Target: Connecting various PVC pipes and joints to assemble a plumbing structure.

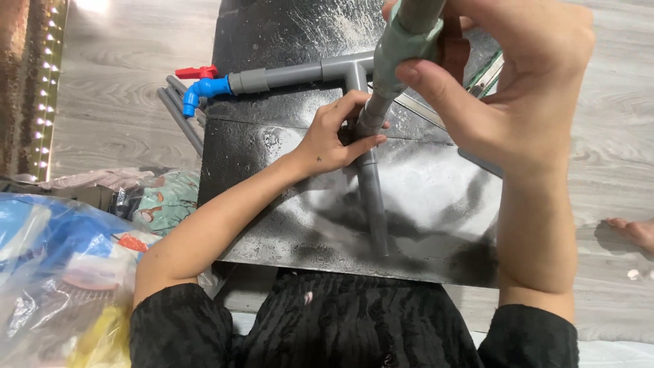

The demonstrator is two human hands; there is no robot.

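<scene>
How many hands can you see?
2. The left hand grips the grey pipe lying on the black board. The right hand holds another pipe piece close to the camera.

A black board (272, 204), dusted with white powder, is laid flat on the pale wooden floor (122, 102). A grey pipe assembly (371, 197) with a tee joint is rested on the board. Beyond the board's left edge, a blue tap (202, 88) with a red handle is seen, with spare grey pipes (180, 116) just beside it on the floor.
</scene>
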